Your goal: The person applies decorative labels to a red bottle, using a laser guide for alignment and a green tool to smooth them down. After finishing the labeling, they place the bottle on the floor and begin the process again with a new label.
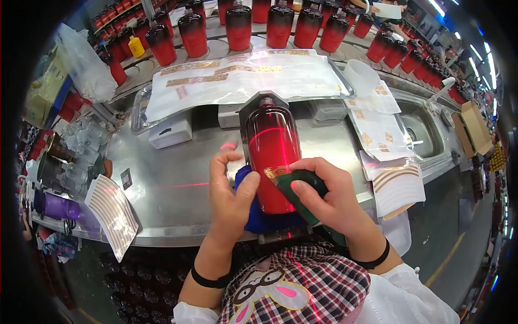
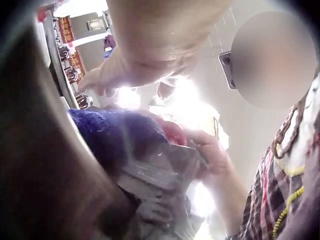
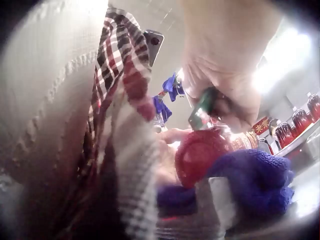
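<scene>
A glossy red bottle with a dark top (image 1: pixel 274 135) lies on its back in a metal cradle (image 1: pixel 264 97) padded with blue cloth (image 1: pixel 272 222), its neck pointing away from me. My right hand (image 1: pixel 337 197) grips a green scraper (image 1: pixel 298 198), its edge close against a gold decal (image 1: pixel 277 171) on the bottle's side. At the bottle's left, my left hand (image 1: pixel 229 191) has its fingers loosely spread and its thumb right by the glass. In the right wrist view the bottle's round red base (image 3: pixel 195 157) shows above the blue cloth (image 3: pixel 257 177).
Behind the cradle, a tray (image 1: pixel 141 110) bears white decal sheets (image 1: pixel 216 86). More sheets with gold stripes lie at left (image 1: pixel 112 208) and right (image 1: pixel 398 186). A sink (image 1: pixel 426 129) is at the right. Several red bottles (image 1: pixel 239 27) stand along the back conveyor.
</scene>
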Tool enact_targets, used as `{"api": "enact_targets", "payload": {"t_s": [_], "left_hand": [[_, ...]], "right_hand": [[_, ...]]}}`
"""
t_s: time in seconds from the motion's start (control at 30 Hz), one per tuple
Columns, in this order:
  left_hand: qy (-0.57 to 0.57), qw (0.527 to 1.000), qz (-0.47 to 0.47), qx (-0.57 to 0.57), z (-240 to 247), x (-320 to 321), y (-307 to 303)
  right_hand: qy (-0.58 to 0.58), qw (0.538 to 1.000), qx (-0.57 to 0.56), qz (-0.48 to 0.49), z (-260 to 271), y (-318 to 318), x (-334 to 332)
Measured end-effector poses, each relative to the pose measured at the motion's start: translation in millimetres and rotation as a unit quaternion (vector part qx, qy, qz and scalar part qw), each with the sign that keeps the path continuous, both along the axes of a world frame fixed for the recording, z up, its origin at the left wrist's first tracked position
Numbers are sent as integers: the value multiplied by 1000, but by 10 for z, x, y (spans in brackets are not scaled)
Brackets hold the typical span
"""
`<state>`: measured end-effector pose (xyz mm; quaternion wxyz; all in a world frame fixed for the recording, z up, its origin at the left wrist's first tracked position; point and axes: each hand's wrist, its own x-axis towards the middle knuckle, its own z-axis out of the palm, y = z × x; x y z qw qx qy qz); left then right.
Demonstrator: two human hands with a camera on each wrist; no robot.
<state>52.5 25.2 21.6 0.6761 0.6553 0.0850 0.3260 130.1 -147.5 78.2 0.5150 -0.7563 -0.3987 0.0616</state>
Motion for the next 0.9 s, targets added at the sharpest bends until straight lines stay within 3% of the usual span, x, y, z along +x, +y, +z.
{"api": "enact_targets", "payload": {"t_s": [0.1, 0.2, 0.27, 0.4, 0.6, 0.7, 0.9], "left_hand": [[99, 992, -68, -47, -138, -89, 49], [44, 995, -58, 74, -87, -74, 8], [77, 995, -23, 65, -68, -61, -32], [60, 977, 55, 196, 74, 8, -88], [53, 980, 37, 186, 149, -6, -105], [39, 963, 66, 257, 171, -30, -116], [41, 982, 35, 180, 115, -18, -102]], "right_hand": [[-74, 996, -4, 41, 72, 13, -11], [-83, 996, -10, 44, 104, -17, -12], [-61, 998, -1, 21, 94, -66, 1], [2, 999, 22, -25, 43, -125, 19], [6, 999, 15, -47, 8, -173, 13], [-15, 998, 14, -62, -1, -183, 10], [-154, 988, 8, -23, -192, -178, 43]]}}
